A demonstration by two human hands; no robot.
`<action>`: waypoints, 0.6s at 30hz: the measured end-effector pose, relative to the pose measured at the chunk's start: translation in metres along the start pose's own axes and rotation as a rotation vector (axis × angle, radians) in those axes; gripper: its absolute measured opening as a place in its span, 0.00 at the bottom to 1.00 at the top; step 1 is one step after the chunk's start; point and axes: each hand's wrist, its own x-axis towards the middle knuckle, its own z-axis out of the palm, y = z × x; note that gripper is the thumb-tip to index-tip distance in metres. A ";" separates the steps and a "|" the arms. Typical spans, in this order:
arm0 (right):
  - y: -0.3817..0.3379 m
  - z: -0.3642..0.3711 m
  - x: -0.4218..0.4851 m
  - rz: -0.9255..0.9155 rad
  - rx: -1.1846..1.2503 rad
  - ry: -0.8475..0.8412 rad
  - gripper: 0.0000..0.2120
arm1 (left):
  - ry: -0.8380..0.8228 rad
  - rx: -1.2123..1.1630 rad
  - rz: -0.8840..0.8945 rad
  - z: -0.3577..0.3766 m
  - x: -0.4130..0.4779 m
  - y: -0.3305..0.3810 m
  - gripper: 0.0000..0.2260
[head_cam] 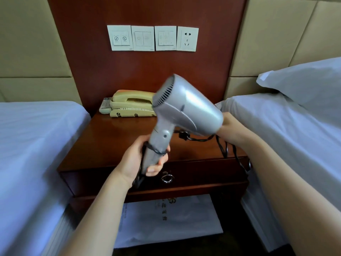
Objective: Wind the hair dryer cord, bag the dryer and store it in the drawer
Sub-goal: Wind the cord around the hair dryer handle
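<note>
A silver hair dryer (186,106) is held up over the wooden nightstand (110,141). My left hand (140,159) is closed around its handle, where one loop of the black cord (227,146) crosses the grip. The cord runs on to the right and hangs over the nightstand's front edge. My right hand (227,126) is mostly hidden behind the dryer's barrel; the cord leads toward it, but I cannot see its fingers. The drawer (203,172) with a metal ring pull (167,178) is closed. A white bag (166,220) with printed characters lies on the floor under the nightstand.
A cream telephone (132,104) and a remote control (105,107) sit at the back of the nightstand. Wall switches and a socket (187,38) are above. Beds with white sheets flank both sides; a pillow (304,84) lies on the right bed.
</note>
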 end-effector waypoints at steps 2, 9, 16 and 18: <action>0.003 0.004 -0.001 0.001 -0.102 0.004 0.14 | 0.093 -0.096 0.031 -0.003 0.007 0.001 0.20; 0.010 0.014 -0.006 -0.049 -0.381 -0.129 0.06 | 0.311 -0.038 0.074 -0.003 0.021 -0.006 0.15; 0.013 0.025 -0.007 0.039 -0.542 -0.069 0.09 | 0.424 0.002 0.132 0.002 0.020 -0.006 0.13; 0.015 0.026 -0.003 0.079 -0.457 0.024 0.12 | 0.434 -0.053 0.139 0.001 0.020 -0.006 0.15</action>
